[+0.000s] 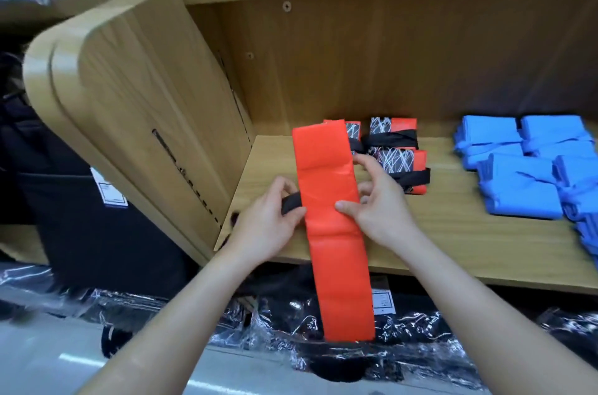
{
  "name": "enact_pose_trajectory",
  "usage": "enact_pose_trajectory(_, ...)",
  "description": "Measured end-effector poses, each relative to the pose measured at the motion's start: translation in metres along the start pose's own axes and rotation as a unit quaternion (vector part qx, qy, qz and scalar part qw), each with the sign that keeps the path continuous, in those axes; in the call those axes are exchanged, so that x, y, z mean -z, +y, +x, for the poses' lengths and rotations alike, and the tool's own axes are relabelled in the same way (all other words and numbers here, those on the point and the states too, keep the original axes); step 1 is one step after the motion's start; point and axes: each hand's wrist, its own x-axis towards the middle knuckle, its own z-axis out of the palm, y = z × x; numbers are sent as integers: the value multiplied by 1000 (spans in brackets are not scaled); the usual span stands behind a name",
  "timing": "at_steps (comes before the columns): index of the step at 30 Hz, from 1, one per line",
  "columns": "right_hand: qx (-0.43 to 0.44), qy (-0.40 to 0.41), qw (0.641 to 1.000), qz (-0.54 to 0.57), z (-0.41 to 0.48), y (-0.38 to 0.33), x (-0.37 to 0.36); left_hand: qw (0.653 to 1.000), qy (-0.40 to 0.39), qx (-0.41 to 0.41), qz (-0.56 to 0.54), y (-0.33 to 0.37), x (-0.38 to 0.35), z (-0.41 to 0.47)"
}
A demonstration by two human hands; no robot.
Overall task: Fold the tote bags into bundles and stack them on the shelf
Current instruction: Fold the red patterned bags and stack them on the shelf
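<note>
The left hand (265, 223) has its grip closed round the black strap (291, 204), which sticks out at nine o'clock of the strip. The right hand (378, 210) pinches the opposite edge, thumb on top, likely to stop the folds springing apart. The orange-red tote bag (326, 174), folded into a long narrow strip, lies partly on the wooden shelf (453, 242), its near end hanging off at six o'clock. Strap-bound red bundles (398, 148) sit at one o'clock and blue bundles (517, 187) at three o'clock, apparently grouped by colour.
</note>
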Motion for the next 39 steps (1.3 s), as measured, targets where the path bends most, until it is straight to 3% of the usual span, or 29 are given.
enact_pose_trajectory(4,1,2,993,-120,2,24,-16,966,67,4,249,-29,1,-4)
enact_pose_trajectory(6,5,-5,987,-164,3,36,-22,947,80,-68,302,-35,-1,-11)
enact_pose_trajectory(7,7,-5,984,-178,3,39,-23,942,65,-131,301,-35,-1,-15)
enact_pose_trajectory(9,27,7,977,-209,4,45,-23,930,-48,-243,269,-34,-5,-23)
enact_pose_trajectory(11,74,31,964,-254,4,47,-23,912,-170,-257,270,-34,-16,-32)
enact_pose_trajectory(13,123,23,957,-263,4,48,-23,900,-202,-238,305,-42,-29,-35)
enact_pose_trajectory(18,182,-162,935,-256,2,52,5,925,-104,-225,290,-45,-46,-30)
enact_pose_trajectory(23,99,-331,892,-290,-21,44,41,971,-112,-130,166,-30,-38,-28)
enact_pose_trajectory(25,88,-303,916,-247,-30,43,37,989,-98,-53,95,-20,-33,-22)
enact_pose_trajectory(28,2,-158,968,-197,-34,39,21,994,-52,0,95,-7,-36,-14)
enact_pose_trajectory(32,-19,-38,964,-263,-33,40,2,995,-25,38,86,4,-36,-5)
enact_pose_trajectory(36,-50,19,975,-217,-39,38,-6,995,-15,61,77,4,-34,-9)
enact_pose_trajectory(39,-68,35,973,-217,-41,35,-10,989,0,45,140,1,-38,-17)
